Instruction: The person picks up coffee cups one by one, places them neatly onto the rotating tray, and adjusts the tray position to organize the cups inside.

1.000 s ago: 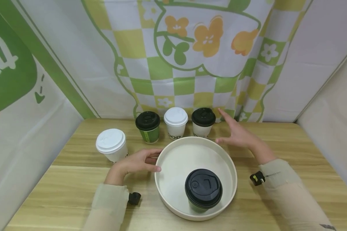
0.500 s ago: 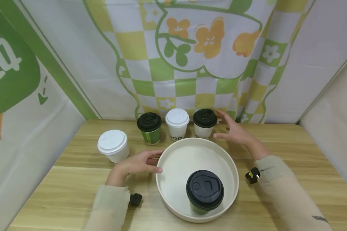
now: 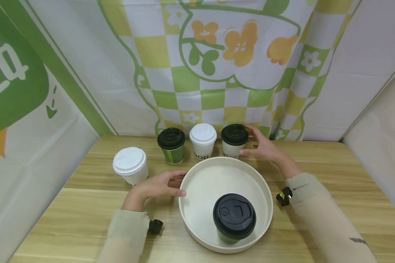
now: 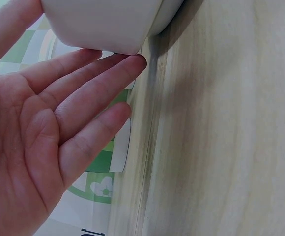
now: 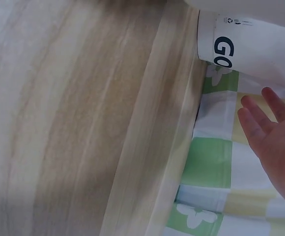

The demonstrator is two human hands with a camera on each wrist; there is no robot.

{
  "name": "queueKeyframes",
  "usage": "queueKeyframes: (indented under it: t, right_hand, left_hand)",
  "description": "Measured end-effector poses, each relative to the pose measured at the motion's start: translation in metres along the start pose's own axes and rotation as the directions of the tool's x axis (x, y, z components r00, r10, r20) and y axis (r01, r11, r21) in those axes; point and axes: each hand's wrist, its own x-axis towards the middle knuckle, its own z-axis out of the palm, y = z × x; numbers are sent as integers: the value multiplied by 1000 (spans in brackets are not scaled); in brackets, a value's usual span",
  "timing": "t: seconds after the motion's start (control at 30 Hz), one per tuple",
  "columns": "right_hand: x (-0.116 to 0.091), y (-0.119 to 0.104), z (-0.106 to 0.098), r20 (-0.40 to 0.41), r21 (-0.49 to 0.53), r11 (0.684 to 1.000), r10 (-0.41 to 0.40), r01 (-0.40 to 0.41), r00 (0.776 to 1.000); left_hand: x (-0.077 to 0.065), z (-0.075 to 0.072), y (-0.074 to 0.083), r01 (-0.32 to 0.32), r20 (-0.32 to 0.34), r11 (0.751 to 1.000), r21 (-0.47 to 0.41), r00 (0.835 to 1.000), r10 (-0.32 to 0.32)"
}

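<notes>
Resting open against the tray (image 3: pixel 187 204) rim, left hand (image 3: pixel 158 185); right hand (image 3: pixel 264 148) open beside black-lidded cup (image 3: pixel 233 140).

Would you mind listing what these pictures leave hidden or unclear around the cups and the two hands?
- Head view: whether the right hand touches the black-lidded white cup; its fingers lie behind it.
- Head view: the tray cup body, hidden under its lid.
- Right wrist view: cup print cut off by the edge.
- Left wrist view: the tray interior, out of frame.

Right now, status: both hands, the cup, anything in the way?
Right hand open at black-lidded white cup, not gripping. Left hand open against tray rim. White-lidded cup stands close beside it.
</notes>
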Motion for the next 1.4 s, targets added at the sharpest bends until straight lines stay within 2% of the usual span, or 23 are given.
queueKeyframes:
  t: [0.37,0.73,0.97,1.2,1.4]
  right_hand:
    - [6,3,1,-10,64,998,18,-18,1000]
    - [15,3,8,-5,90,995,54,-53,999]
    - [19,7,14,-15,128,991,27,-24,1000]
    - [25,13,20,-8,194,980,-45,45,999]
    - [27,15,23,-19,239,969,-57,60,998]
  left_hand:
    - [5,-1,2,4,6,1000,5,1000,-4]
    - [2,1,-2,-3,8,1000,-9,1000,3]
    - [2,2,-1,16,-3,999,-30,1000,-16]
    - [1,2,0,0,5,1000,-3,1000,0]
    - [1,2,0,-3,6,1000,-11,1000,3]
